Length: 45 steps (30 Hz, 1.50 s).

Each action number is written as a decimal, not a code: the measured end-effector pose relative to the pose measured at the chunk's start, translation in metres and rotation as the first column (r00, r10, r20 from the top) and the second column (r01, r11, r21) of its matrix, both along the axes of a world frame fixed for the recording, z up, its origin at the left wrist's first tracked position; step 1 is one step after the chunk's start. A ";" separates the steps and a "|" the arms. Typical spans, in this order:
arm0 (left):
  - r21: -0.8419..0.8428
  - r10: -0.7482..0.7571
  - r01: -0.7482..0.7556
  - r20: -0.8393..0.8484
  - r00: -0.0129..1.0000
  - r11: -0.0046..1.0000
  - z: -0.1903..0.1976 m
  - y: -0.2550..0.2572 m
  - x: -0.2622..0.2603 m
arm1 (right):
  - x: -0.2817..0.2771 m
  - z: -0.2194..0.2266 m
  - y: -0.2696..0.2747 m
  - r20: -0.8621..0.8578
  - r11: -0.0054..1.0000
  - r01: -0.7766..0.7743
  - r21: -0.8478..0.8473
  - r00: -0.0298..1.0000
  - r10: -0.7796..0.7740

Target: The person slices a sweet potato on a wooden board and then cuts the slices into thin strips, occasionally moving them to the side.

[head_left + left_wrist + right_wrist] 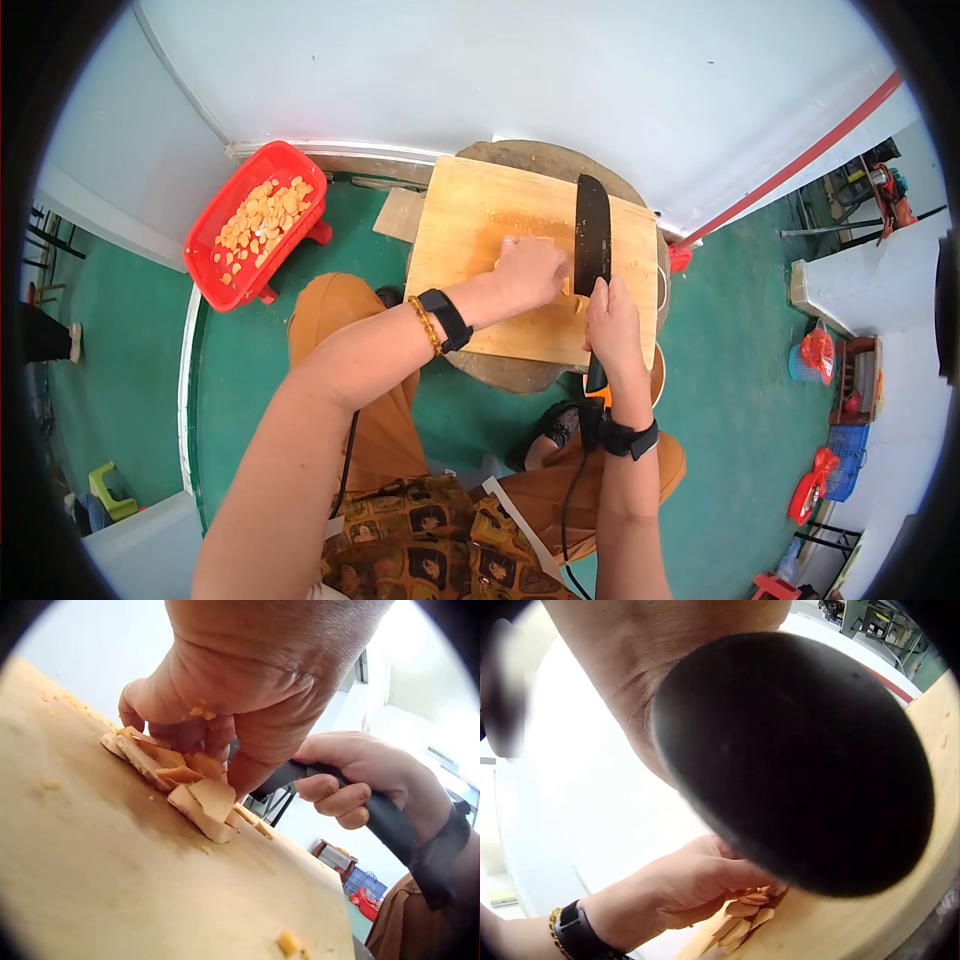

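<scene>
A wooden cutting board (pixel 455 220) lies on a round wooden block in front of me. Thin orange slices (pixel 214 799) with paler edges form a small pile on it, partly hidden under the fingers. My left hand (pixel 530 272) is bent over this pile, fingers and thumb gripping it against the board. Just to its right, my right hand (pixel 613 318) grips the handle of a black kitchen knife (pixel 592 220). The broad blade points away from me, beside the left fingers. In the right wrist view, the dark handle end covers much of the picture.
A red plastic basket (pixel 200 230) at the left holds many orange slices (pixel 262 215). A white wall (pixel 500 80) rises right behind the block. Crumbs (pixel 289 943) dot the board, and a bowl's rim (pixel 657 375) shows below its right corner.
</scene>
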<state>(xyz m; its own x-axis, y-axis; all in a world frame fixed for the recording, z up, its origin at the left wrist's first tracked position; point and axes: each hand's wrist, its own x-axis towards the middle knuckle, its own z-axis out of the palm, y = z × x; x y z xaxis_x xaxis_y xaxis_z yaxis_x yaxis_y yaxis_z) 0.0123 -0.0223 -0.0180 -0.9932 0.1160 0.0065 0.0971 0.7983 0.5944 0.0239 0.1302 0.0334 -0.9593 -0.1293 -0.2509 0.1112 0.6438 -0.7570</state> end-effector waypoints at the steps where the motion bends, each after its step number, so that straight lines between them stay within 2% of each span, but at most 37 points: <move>1: -0.011 -0.004 0.004 0.000 1.000 1.000 0.000 -0.002 0.000 | 0.001 -0.007 0.003 -0.078 0.999 -0.032 0.018 0.996 0.033; 3: -0.022 -0.010 0.010 -0.019 1.000 1.000 0.001 -0.003 0.001 | 0.004 -0.024 0.007 -0.229 0.994 -0.088 0.058 0.968 0.099; 9: -0.046 -0.010 0.006 -0.085 0.996 0.999 0.003 0.001 0.005 | 0.008 -0.027 0.004 -0.147 0.990 -0.082 0.112 0.984 0.098; 15: -0.060 0.013 -0.019 -0.093 0.996 0.998 -0.001 0.004 0.002 | 0.010 -0.023 -0.001 -0.263 0.968 -0.120 0.220 0.948 0.178; 18: -0.074 0.028 -0.034 -0.083 0.996 0.997 -0.005 0.008 0.000 | 0.008 -0.022 -0.004 -0.282 0.970 -0.128 0.207 0.942 0.184; 21: -0.110 0.028 -0.033 -0.041 0.999 0.993 -0.003 0.010 -0.004 | -0.009 -0.036 -0.003 -0.254 0.981 -0.103 0.162 0.956 0.143; 24: -0.133 0.015 -0.014 0.003 1.000 0.991 -0.001 0.006 -0.005 | -0.016 -0.022 -0.001 0.044 0.999 -0.020 -0.044 0.999 0.022; 27: -0.095 -0.008 0.008 0.003 1.000 0.995 0.002 0.004 -0.003 | -0.012 -0.031 0.003 -0.139 0.997 -0.062 -0.053 0.989 0.054; 30: -0.071 0.004 -0.007 -0.048 0.999 0.997 -0.001 0.003 0.002 | -0.001 -0.013 -0.001 -0.068 0.998 -0.016 -0.055 0.998 0.012; 33: -0.104 -0.004 -0.003 -0.062 0.998 0.995 0.001 0.005 0.004 | 0.000 -0.029 0.004 -0.223 0.998 -0.066 0.015 0.972 0.068; 39: -0.090 0.001 -0.006 -0.057 0.998 0.996 0.003 0.004 0.003 | 0.000 -0.032 0.000 -0.160 0.991 -0.075 0.107 0.983 0.091; 42: -0.091 0.011 -0.017 -0.066 0.998 0.996 0.001 0.005 0.003 | 0.000 -0.035 -0.001 -0.188 0.985 -0.083 0.151 0.976 0.111; 45: -0.123 0.008 -0.015 -0.064 0.998 0.992 -0.003 0.008 0.001 | -0.003 -0.035 -0.003 -0.197 0.989 -0.075 0.128 0.975 0.099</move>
